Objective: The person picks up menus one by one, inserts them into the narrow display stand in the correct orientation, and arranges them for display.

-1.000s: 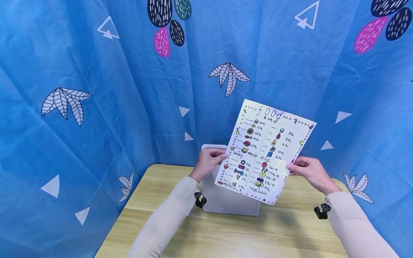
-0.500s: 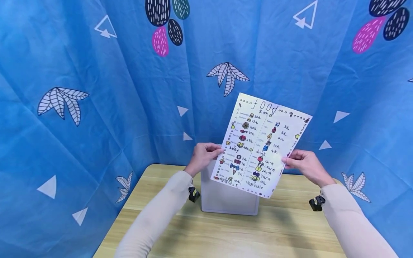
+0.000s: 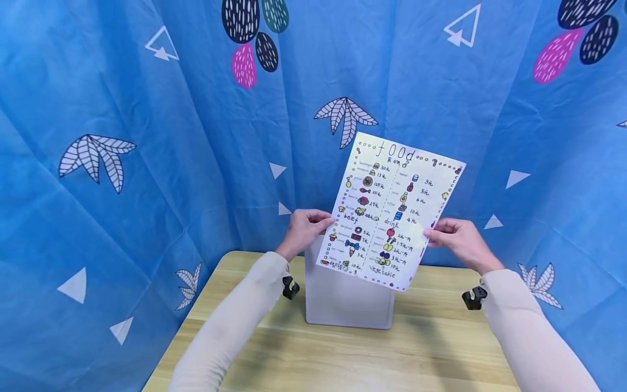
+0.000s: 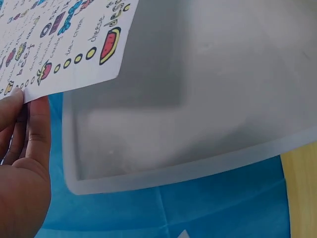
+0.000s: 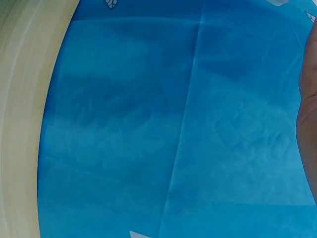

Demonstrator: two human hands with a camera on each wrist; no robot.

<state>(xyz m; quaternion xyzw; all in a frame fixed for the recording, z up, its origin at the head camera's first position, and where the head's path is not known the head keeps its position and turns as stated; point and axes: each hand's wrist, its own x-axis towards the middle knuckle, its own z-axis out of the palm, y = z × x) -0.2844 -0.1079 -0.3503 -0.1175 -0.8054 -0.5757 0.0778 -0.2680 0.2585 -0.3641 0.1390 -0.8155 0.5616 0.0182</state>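
A hand-drawn paper menu [image 3: 387,212], headed "food" and covered in small coloured drawings and prices, is held up tilted in the head view. My left hand [image 3: 305,231] pinches its left edge between thumb and fingers. On the opposite edge, my right hand [image 3: 460,242] pinches it the same way. Behind the paper a pale grey rectangular board [image 3: 349,302] with a raised rim stands on the table, its upper part covered by the menu. The left wrist view has the left hand [image 4: 25,148] at the paper's edge, with the board beyond. Only a sliver of the right hand [image 5: 309,114] enters the right wrist view.
The light wood-grain table [image 3: 313,359] spreads below the hands. A blue patterned curtain [image 3: 206,163] hangs close behind the table and along its sides. Black wrist cameras sit on both sleeves.
Both hands have lifted the menu up and slightly to the left, keeping its tilt. More of the grey board's lower face shows below it.
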